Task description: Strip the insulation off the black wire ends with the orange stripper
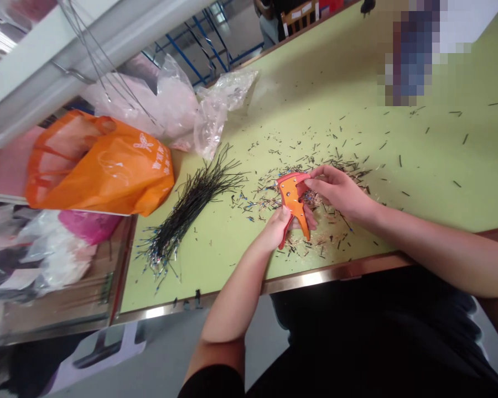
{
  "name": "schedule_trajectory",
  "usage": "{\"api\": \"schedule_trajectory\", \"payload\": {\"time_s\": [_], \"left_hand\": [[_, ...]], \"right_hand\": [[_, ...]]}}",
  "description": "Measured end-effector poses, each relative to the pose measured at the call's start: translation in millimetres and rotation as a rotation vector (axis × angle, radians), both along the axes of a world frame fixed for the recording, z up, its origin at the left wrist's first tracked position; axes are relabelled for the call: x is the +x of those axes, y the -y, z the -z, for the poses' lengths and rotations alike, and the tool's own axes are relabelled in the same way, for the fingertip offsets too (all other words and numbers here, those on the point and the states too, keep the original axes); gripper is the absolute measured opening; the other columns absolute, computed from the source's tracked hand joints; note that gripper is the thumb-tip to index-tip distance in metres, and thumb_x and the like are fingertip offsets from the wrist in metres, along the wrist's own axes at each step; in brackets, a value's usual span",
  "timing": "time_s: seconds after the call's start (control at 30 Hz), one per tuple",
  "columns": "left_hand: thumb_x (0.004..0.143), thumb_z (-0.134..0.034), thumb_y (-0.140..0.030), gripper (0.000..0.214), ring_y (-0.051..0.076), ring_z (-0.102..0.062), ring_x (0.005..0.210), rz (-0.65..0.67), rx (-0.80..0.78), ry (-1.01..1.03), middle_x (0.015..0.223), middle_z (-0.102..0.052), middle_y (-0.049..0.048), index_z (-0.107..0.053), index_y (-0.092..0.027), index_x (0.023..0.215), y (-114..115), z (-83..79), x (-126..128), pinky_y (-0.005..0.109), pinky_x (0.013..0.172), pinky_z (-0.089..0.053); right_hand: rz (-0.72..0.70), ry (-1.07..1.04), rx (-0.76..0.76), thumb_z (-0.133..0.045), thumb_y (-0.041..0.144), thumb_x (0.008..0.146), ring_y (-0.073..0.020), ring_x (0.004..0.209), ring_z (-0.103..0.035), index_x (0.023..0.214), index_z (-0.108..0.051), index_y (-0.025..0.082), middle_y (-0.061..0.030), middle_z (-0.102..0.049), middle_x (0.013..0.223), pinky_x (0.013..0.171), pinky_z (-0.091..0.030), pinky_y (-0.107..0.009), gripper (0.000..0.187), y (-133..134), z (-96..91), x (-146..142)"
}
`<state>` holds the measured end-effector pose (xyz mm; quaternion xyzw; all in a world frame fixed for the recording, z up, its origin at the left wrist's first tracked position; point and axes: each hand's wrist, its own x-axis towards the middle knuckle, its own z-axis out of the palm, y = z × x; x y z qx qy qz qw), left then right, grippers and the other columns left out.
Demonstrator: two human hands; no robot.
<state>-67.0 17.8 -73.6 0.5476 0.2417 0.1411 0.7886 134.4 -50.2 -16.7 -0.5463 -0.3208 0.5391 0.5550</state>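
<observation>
My left hand is wrapped round the handles of a red and orange wire stripper, its jaws pointing away from me. At the jaws, my right hand has thumb and forefinger pinched together. A thin black wire with a blue tip shows below that hand and seems to run from it; the pinched part is hidden. Beneath and around the tool lies a heap of short black offcuts with coppery strands. To the left rests a long bundle of black wires, blue and silvery ends towards me.
An orange bag and crumpled clear plastic bags lie at the table's left. The green table has a metal front edge. A sloping pale beam with hanging wires crosses the upper left. A person is partly visible beyond the table.
</observation>
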Motion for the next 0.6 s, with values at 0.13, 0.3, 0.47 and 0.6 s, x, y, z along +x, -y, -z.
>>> {"api": "schedule_trajectory", "payload": {"time_s": [0.13, 0.3, 0.47, 0.6], "left_hand": [[0.077, -0.056, -0.100, 0.091, 0.040, -0.078, 0.107, 0.007, -0.008, -0.011, 0.099, -0.081, 0.0187, -0.076, -0.016, 0.105, 1.9, -1.5, 1.9, 0.050, 0.088, -0.065], [0.072, -0.064, -0.098, 0.092, 0.038, -0.080, 0.104, 0.033, -0.117, 0.042, 0.099, -0.081, 0.0178, -0.074, -0.014, 0.106, 0.0, -2.7, 3.7, 0.047, 0.089, -0.065], [0.069, -0.062, -0.101, 0.093, 0.036, -0.081, 0.094, 0.063, -0.222, 0.107, 0.092, -0.080, 0.0168, -0.071, -0.013, 0.098, -4.9, -7.8, 3.9, 0.045, 0.083, -0.066], [0.071, -0.062, -0.100, 0.091, 0.036, -0.081, 0.091, 0.052, -0.207, 0.123, 0.086, -0.079, 0.0155, -0.070, -0.013, 0.095, -5.1, -9.4, 3.5, 0.044, 0.080, -0.066]], "right_hand": [[0.023, -0.092, -0.036, -0.081, 0.038, 0.088, -0.0098, 0.053, -0.028, 0.090, -0.057, 0.024, 0.0073, -0.045, 0.065, 0.050, -0.022, -0.028, 0.027, -3.1, 2.2, -1.7], [-0.044, 0.060, 0.011, -0.069, 0.033, 0.095, -0.0121, 0.054, -0.030, 0.094, -0.058, 0.024, 0.0055, -0.045, 0.067, 0.051, -0.024, -0.029, 0.014, 1.2, 1.4, 7.0], [0.067, 0.642, 0.363, -0.060, 0.026, 0.099, -0.0164, 0.061, -0.047, 0.103, -0.063, 0.024, 0.0006, -0.056, 0.073, 0.060, -0.039, -0.033, 0.005, 12.0, -2.7, 16.8], [0.039, 0.968, 0.461, -0.063, 0.028, 0.094, -0.0237, 0.072, -0.061, 0.099, -0.069, 0.026, -0.0052, -0.067, 0.078, 0.070, -0.048, -0.039, 0.008, 13.1, -5.8, 19.3]]}}
